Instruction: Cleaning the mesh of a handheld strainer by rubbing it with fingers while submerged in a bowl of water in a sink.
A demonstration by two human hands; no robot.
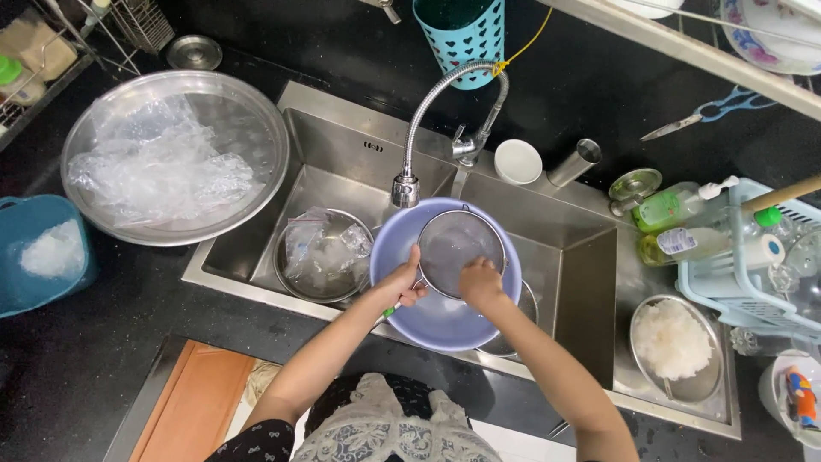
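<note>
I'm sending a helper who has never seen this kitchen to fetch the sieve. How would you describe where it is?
Start at the steel double sink and its bendy spring tap. Under the spout sits a lilac plastic basin, both hands over it. The sieve is the round wire-mesh one inside it, gripped by the left hand; the neighbouring bowls are solid steel.
</note>
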